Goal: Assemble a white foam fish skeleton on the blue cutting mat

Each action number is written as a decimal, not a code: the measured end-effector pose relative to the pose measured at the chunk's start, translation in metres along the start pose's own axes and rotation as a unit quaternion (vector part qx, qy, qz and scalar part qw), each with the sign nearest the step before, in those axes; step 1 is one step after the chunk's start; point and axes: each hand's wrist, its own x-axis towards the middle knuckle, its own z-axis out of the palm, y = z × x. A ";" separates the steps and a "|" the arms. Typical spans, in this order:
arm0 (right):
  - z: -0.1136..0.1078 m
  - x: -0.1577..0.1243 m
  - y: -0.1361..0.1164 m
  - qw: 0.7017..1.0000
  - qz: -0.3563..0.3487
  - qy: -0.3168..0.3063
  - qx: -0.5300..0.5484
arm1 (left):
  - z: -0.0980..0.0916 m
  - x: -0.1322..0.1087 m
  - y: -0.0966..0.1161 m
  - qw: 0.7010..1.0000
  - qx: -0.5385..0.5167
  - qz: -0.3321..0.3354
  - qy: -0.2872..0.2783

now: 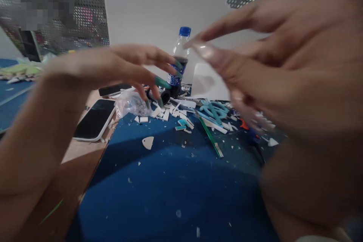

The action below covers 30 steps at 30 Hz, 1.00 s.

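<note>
My left hand (136, 64) reaches in from the left, palm down, its long green-nailed fingers stretched out and apart with nothing in them. Below and behind its fingertips are a crumpled clear plastic bag (132, 103) and a dark cylinder (164, 97) with a round open end. Close to the camera, my right hand (263, 56) is raised, thumb and index fingertip pinched together. Whatever is between those tips, if anything, is too small and blurred to name. A small white piece with a hole (148, 143) lies on the blue mat (170, 181) below.
Behind the hands stands a blue-capped bottle of dark drink (177, 64). White scraps (167, 114), light-blue-handled scissors (214, 110) and a green craft knife (210, 136) litter the mat. A phone (95, 120) lies at left; a white card (210, 83) leans at the back.
</note>
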 end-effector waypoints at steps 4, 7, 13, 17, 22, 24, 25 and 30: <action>0.018 0.015 -0.007 0.974 -0.051 -0.060 -0.212 | 0.024 0.021 -0.031 0.952 0.079 0.057 -0.292; 0.007 0.028 0.007 0.968 -0.046 -0.055 -0.239 | 0.020 0.027 -0.038 0.959 0.114 0.065 -0.251; -0.016 0.046 0.023 0.977 -0.010 0.004 -0.213 | -0.005 0.010 -0.018 0.979 0.053 0.119 -0.155; -0.019 0.055 0.031 0.984 -0.011 0.051 -0.170 | -0.007 -0.002 -0.006 0.981 0.116 0.104 -0.112; -0.022 0.065 0.044 0.992 -0.024 0.059 -0.112 | -0.010 -0.008 0.001 0.975 0.200 0.064 0.068; -0.022 0.069 0.048 0.994 -0.012 0.067 -0.081 | -0.013 -0.005 0.000 0.972 0.195 0.079 0.106; -0.023 0.070 0.049 0.995 -0.003 0.067 -0.070 | -0.014 -0.002 -0.001 0.968 0.206 0.077 0.123; -0.044 0.075 0.056 0.972 0.104 -0.168 -0.124 | -0.025 0.027 -0.022 0.944 0.260 0.088 0.181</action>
